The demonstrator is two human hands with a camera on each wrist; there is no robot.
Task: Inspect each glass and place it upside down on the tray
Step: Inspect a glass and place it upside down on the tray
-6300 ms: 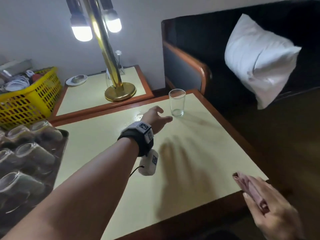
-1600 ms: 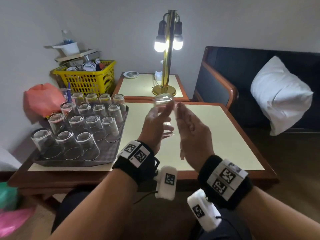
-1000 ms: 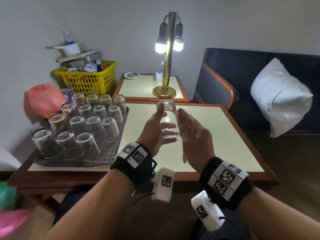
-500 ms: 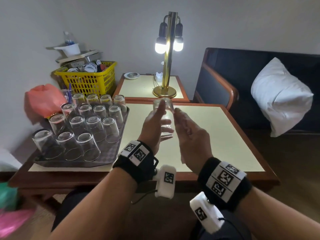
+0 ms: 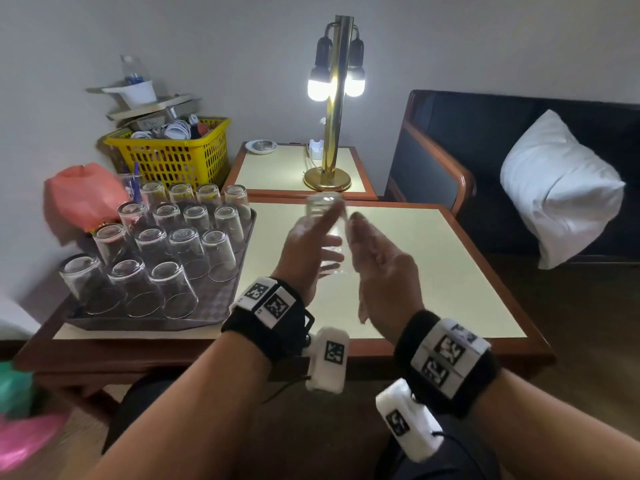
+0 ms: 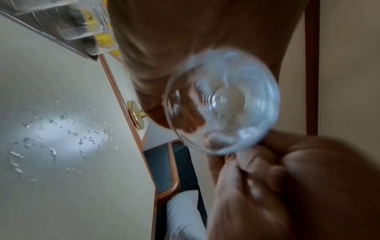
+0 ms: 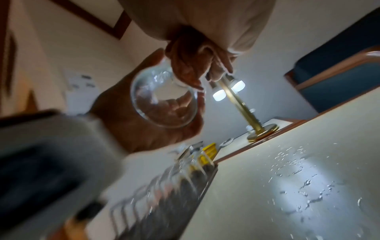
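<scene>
Above the middle of the bench (image 5: 433,271), a clear tapered glass (image 5: 325,216) is held up toward the lamp (image 5: 334,98), base up and mouth toward the wrists. The left hand (image 5: 306,258) curls its thumb and fingers around it; the right hand (image 5: 377,268) lies against its other side with straightish fingers. Turning it slowly against the bulbs should show smears or chips best. Smooth, wet glass slips easily. Beside the hands, the grey tray (image 5: 221,306) carries rows of upturned glasses
</scene>
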